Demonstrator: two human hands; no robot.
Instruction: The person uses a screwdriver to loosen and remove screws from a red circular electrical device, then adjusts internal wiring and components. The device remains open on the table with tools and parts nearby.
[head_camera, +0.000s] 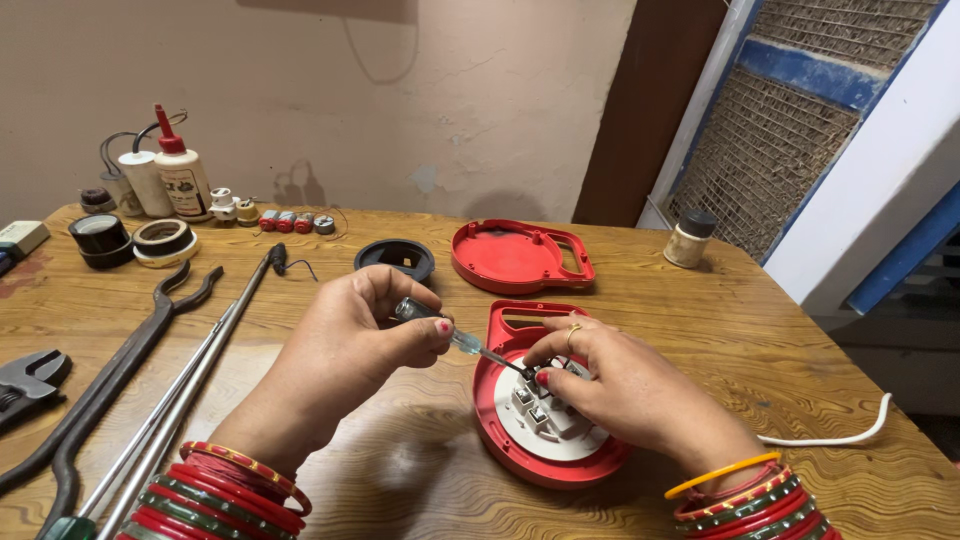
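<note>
Left hand (345, 345) grips screwdriver (455, 335), tip at white socket plate (550, 425); right hand (620, 385) pinches wires there. Red reel case (500, 400) on table (400, 470), open; cover (515, 255) off behind, refitting outstanding.

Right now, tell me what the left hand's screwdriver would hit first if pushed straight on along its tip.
The left hand aims the screwdriver down-right; it would meet the white socket plate in the red base, likely right at the right hand's fingertips.
</note>
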